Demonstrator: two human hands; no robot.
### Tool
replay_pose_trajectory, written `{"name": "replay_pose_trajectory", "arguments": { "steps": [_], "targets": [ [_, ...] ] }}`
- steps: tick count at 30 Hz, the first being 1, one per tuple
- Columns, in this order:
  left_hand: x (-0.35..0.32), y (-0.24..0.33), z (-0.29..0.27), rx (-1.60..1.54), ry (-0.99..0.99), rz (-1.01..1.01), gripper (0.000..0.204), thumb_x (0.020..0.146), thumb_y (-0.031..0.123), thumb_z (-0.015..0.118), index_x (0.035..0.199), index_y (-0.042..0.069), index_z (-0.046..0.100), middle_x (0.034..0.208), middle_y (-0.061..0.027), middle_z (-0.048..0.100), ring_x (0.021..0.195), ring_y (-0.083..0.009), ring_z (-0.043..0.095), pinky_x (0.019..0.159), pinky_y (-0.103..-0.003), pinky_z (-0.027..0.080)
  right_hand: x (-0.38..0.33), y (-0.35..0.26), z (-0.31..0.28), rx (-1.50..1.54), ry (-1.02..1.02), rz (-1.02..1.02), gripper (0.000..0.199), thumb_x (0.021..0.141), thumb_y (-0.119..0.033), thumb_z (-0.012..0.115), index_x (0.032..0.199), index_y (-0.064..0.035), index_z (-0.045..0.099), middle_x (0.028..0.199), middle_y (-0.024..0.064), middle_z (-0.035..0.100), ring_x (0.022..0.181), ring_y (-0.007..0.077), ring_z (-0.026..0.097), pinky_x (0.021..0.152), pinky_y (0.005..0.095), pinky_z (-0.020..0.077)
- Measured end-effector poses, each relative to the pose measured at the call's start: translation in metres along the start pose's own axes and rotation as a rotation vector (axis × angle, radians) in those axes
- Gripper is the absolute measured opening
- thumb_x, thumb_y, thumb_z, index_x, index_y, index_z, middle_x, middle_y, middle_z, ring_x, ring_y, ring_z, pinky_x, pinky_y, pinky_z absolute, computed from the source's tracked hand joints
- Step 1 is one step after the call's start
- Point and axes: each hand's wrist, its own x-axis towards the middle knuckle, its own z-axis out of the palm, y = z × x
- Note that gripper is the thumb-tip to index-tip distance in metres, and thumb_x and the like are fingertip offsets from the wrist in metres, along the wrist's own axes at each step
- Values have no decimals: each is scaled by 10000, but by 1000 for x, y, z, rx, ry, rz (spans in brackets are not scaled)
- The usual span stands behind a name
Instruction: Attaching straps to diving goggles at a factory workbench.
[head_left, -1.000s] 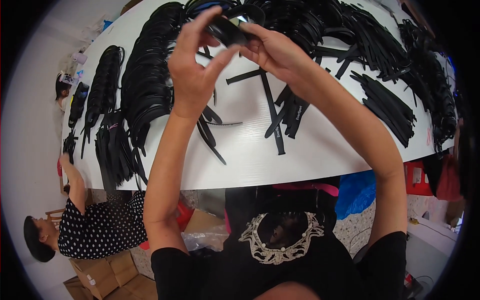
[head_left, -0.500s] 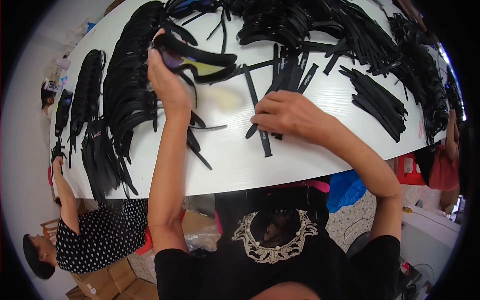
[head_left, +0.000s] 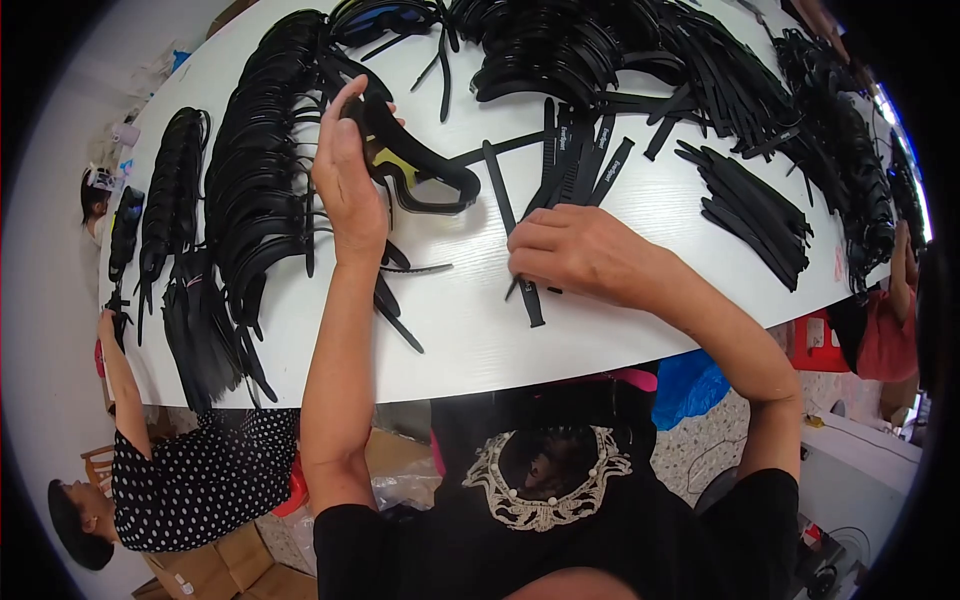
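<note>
Head view: the left hand (head_left: 350,175) is closed around the side of a pair of black goggles (head_left: 420,175) with a yellowish lens, holding them just above the white table (head_left: 600,330). The goggles stretch from the hand toward three o'clock. At nine o'clock of that hand lies a long curved row of black goggle frames (head_left: 255,170), stacked close together. The right hand (head_left: 575,255) rests on the table with fingers curled, its fingertips pressing on a black strap (head_left: 512,228) that runs from about eleven o'clock to five o'clock. At twelve o'clock of the right hand sits a small bunch of straps (head_left: 580,155), lying side by side. A pile of loose straps (head_left: 750,205) lies at two o'clock, well apart. At the table's edge, at eight o'clock, stands a person in a dotted shirt (head_left: 195,480).
</note>
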Motion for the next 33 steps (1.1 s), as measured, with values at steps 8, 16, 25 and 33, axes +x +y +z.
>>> {"name": "replay_pose_trajectory", "arguments": {
  "steps": [8, 16, 25, 33],
  "targets": [
    [-3, 4, 4, 66, -48, 27, 519, 1095, 417, 400, 1418, 52, 579, 1107, -113, 720, 1033, -161, 681, 978, -304, 519, -51, -4, -8, -270, 394, -390, 93, 813, -86, 724, 906, -91, 731, 1091, 34, 708, 877, 146, 661, 636, 254, 451],
    [-8, 10, 5, 30, -84, 54, 504, 1090, 429, 452, 1426, 76, 583, 1145, -96, 695, 1098, -162, 668, 996, -296, 512, -75, -13, -15, 152, 617, -162, 120, 763, -32, 752, 858, -75, 693, 1053, 92, 745, 859, 208, 718, 666, 287, 533],
    [-21, 17, 20, 45, -280, 140, 563, 1066, 442, 475, 1416, 10, 566, 1179, -85, 641, 1097, -193, 660, 976, -308, 511, -6, 23, -52, 1292, 1049, 375, 83, 1036, -112, 587, 969, -64, 578, 976, 80, 705, 955, 185, 737, 949, 352, 589],
    [-20, 24, 24, -13, -274, 126, 452, 1012, 336, 592, 1342, 30, 635, 1126, -96, 666, 997, -181, 633, 921, -294, 495, 4, 67, -59, 1997, 1047, 148, 282, 1098, -162, 527, 1316, 11, 570, 861, -1, 463, 672, 69, 353, 543, 192, 326]
  ]
}}
